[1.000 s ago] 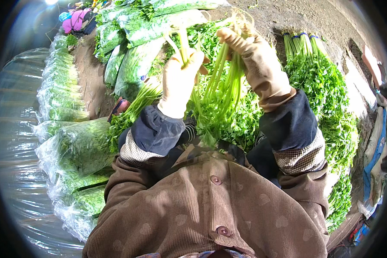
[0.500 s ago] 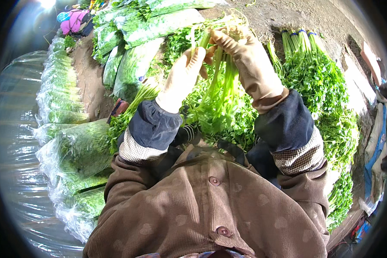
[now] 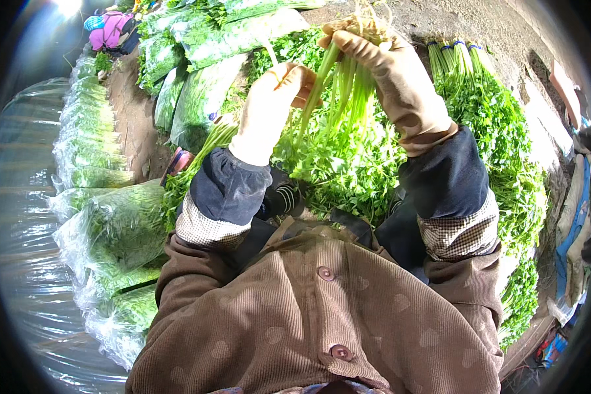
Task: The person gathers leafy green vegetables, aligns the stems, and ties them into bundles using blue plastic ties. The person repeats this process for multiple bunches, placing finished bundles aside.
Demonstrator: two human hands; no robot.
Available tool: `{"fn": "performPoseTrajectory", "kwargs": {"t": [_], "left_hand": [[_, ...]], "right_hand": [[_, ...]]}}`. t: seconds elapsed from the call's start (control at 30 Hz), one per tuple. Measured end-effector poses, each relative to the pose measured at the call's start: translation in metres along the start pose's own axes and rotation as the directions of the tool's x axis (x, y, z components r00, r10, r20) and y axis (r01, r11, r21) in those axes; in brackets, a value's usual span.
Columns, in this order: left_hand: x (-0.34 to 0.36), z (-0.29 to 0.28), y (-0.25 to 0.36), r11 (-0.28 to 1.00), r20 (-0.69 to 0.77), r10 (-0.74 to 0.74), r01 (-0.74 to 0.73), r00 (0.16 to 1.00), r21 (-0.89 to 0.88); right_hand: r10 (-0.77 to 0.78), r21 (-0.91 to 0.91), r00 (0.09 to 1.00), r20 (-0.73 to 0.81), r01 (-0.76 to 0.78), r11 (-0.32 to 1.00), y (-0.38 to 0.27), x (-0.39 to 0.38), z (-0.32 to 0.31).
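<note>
**Herb bunch held root-end up between two gloved hands**

The right hand (image 3: 368, 56), in a tan glove, is clenched around the root end of a bunch of leafy green herbs (image 3: 338, 125), held above the lap. The bunch's long axis runs nearly upright in the picture: pale roots at the top, stems fanning down to leaves. The left hand (image 3: 276, 98), in a lighter glove, curls its fingers against the stems just below. Bagged greens (image 3: 111, 230) lie to the left; tied bundles (image 3: 486, 105) to the right.
</note>
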State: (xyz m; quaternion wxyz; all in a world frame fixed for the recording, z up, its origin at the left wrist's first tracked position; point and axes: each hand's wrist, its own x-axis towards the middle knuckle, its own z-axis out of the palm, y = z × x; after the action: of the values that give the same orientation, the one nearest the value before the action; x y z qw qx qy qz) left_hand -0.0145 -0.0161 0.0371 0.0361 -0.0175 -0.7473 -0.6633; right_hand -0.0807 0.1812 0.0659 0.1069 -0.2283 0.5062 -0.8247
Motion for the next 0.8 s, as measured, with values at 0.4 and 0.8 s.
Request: {"fn": "performPoseTrajectory", "kwargs": {"t": [0.4,0.8], "left_hand": [[0.007,0.009,0.003,0.829,-0.091,0.344,-0.258,0.934,0.496],[0.017,0.023,0.01,0.994,0.14,0.034,-0.048,0.99,0.096]], "right_hand": [[0.004,0.046,1.0,0.018,-0.004,0.999,0.004,0.003,-0.009],[0.225,0.08,0.949,0.221,-0.248,0.965,-0.027,-0.004,-0.013]]}}
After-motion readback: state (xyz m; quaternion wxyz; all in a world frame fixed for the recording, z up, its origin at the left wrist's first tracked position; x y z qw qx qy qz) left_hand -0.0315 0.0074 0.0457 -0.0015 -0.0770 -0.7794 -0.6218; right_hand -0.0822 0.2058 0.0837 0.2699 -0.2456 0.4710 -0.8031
